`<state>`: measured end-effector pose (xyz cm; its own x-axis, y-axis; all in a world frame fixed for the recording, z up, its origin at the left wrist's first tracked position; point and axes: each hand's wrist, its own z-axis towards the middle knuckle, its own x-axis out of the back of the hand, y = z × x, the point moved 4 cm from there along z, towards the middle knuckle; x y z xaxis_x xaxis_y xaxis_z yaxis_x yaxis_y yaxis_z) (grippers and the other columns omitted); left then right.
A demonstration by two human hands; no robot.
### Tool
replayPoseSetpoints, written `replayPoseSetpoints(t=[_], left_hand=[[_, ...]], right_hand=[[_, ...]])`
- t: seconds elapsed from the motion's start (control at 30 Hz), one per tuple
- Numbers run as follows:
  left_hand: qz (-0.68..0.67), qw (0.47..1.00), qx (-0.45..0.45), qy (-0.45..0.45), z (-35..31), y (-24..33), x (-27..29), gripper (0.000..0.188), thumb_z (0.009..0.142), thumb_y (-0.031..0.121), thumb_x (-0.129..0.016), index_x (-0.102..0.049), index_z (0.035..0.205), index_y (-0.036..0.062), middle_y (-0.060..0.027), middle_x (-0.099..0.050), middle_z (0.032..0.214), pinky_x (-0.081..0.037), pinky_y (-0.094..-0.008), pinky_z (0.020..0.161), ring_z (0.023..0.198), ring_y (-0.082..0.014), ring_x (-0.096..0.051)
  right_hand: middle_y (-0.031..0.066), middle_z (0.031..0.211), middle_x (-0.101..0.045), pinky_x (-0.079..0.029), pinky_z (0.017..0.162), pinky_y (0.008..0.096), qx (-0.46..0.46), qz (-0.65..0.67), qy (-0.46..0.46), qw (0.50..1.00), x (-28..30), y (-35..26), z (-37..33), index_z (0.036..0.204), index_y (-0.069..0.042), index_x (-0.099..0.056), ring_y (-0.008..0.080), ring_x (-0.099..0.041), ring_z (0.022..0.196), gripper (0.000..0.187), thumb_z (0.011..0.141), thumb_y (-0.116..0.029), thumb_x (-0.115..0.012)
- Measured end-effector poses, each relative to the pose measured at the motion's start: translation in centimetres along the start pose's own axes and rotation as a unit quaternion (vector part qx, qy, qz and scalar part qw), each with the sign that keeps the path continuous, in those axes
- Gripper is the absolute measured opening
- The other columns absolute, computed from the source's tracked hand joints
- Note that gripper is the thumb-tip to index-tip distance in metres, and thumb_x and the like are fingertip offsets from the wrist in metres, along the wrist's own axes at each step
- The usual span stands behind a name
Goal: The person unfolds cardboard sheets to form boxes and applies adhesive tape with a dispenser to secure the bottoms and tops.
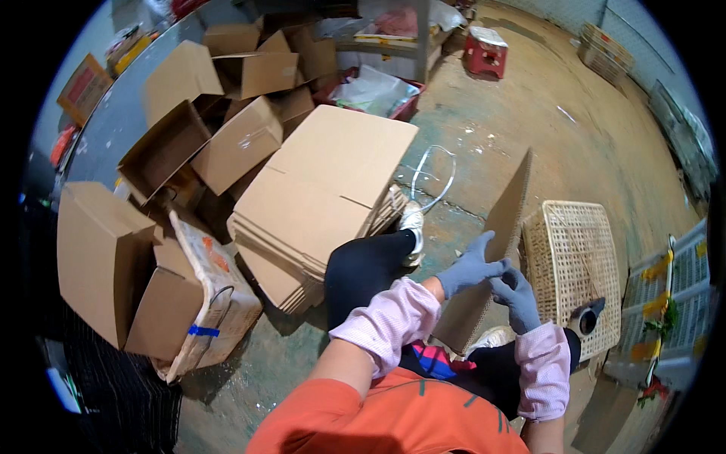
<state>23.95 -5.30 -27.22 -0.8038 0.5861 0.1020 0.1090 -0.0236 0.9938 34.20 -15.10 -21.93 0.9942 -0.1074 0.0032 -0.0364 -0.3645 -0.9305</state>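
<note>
A flattened cardboard box [508,208] stands on edge between my knees, seen nearly edge-on. My left hand [473,266], in a grey glove, grips its near upper edge from the left. My right hand [517,298], gloved alike, closes on the same edge from the right, and the fingertips of both hands meet there. Part of the right hand's grip is hidden behind the panel. To the left of my knee lies a stack of flattened cardboard boxes [340,166]. A woven basket [578,261] sits upside down at my right, with a dark tape dispenser [585,316] on it.
Opened cardboard boxes [238,144] are heaped at the far left. Nearer, a white-rimmed basket [198,303] holds more boxes. A loop of white strap [452,178] lies on the floor. A red stool [485,54] stands far off; pale plastic crates [662,303] line the right.
</note>
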Motion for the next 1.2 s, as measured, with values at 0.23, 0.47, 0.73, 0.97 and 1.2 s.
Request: replayPoseSetpoints(t=[0.23,0.47,0.73,0.97,1.2], left_hand=[[0.153,0.985,-0.079,0.012,-0.1,5.0,0.2,0.085,0.067,0.034,-0.072,-0.028,0.133,0.0027,-0.0222,-0.034,0.131,-0.028,-0.0392,0.102,0.123,-0.0345,-0.032],[0.197,0.977,-0.086,0.002,0.2,5.8,-0.6,0.077,0.068,0.031,-0.071,-0.034,0.129,0.0028,-0.0186,-0.037,0.127,-0.031,-0.0375,0.099,0.119,-0.0299,-0.037],[0.327,0.945,0.026,0.010,0.2,5.0,1.0,0.041,0.070,0.012,-0.051,-0.052,0.110,0.0042,-0.0243,-0.051,0.111,-0.042,-0.0423,0.085,0.101,-0.0383,-0.050],[0.368,0.929,-0.002,-0.031,-0.5,5.8,4.0,0.032,0.074,0.015,-0.044,-0.060,0.102,0.0077,-0.0236,-0.059,0.093,-0.045,-0.0429,0.080,0.088,-0.0393,-0.057],[0.391,0.895,-0.185,-0.103,-4.5,9.5,5.1,0.052,0.071,0.000,-0.044,-0.049,0.120,0.0148,-0.0207,-0.051,0.111,-0.043,-0.0414,0.086,0.099,-0.0393,-0.051]], right_hand=[[0.0127,0.108,-0.056,-0.045,0.084,0.0298,0.024,0.021,0.049,0.998,0.9,1.0,-0.4,0.118,0.002,-0.047,0.0192,-0.054,0.099,0.056,0.073,-0.021,-0.071],[0.0170,0.115,-0.054,-0.045,0.083,0.0317,0.016,-0.103,0.133,0.986,2.8,1.2,-1.1,0.120,0.003,-0.045,0.0227,-0.056,0.100,0.073,0.067,-0.037,-0.074],[0.0185,0.120,-0.046,-0.042,0.091,0.0364,0.171,-0.333,0.271,0.887,3.1,-1.9,-3.1,0.122,0.001,-0.043,0.0304,-0.049,0.108,0.064,0.064,-0.009,-0.068],[0.0191,0.125,-0.039,-0.043,0.085,0.0416,0.032,-0.563,0.285,0.775,6.8,-1.9,-3.0,0.120,-0.009,-0.049,0.0365,-0.050,0.101,0.055,0.066,-0.007,-0.057],[0.0154,0.084,-0.061,-0.048,0.065,0.0462,0.024,-0.634,0.252,0.731,7.3,-1.6,-1.8,0.081,-0.006,-0.065,0.0326,-0.060,0.075,0.024,0.071,-0.026,-0.058]])
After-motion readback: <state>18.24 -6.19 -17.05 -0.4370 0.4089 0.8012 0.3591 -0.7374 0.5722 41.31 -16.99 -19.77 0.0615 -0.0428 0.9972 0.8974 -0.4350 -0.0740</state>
